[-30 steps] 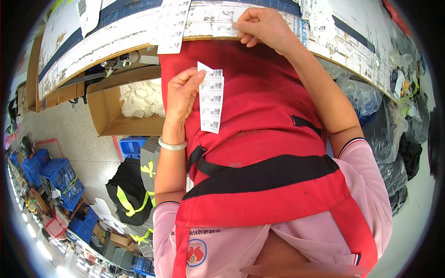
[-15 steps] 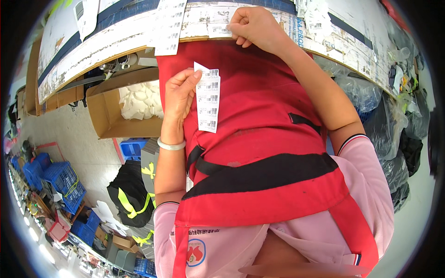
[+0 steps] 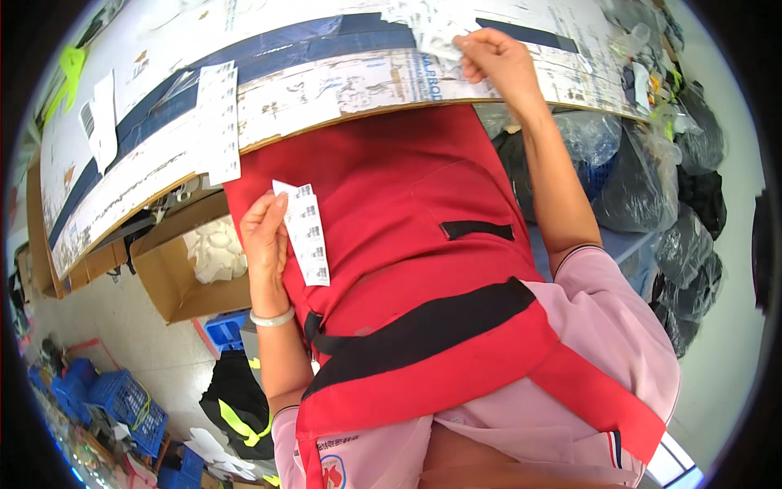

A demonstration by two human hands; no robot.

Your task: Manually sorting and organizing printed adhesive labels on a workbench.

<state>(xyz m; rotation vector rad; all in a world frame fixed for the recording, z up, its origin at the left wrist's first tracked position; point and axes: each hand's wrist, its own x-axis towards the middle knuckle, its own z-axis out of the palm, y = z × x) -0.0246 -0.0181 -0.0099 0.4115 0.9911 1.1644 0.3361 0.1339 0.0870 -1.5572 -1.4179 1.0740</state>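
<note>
My left hand (image 3: 265, 232) is closed on a short strip of white barcode labels (image 3: 309, 248), pinched near its top between thumb and fingers. The strip hangs down in front of my red apron (image 3: 391, 196), below the table edge. Over the table, my right hand (image 3: 501, 65) has its thumb and forefinger pinched together at the edge of a heap of white label pieces (image 3: 428, 24). Whether a piece is between those fingertips is hard to make out.
A long label strip (image 3: 218, 122) hangs over the front edge of the worn white table (image 3: 366, 85). Below left stands a cardboard box (image 3: 163, 273) of white pieces; blue crates (image 3: 130, 407) sit farther off. Filled plastic bags (image 3: 635, 187) crowd the right side.
My right hand has gone from the table's front edge to the heap of label pieces, farther back and right. My left hand still holds the strip. The view has shifted.
</note>
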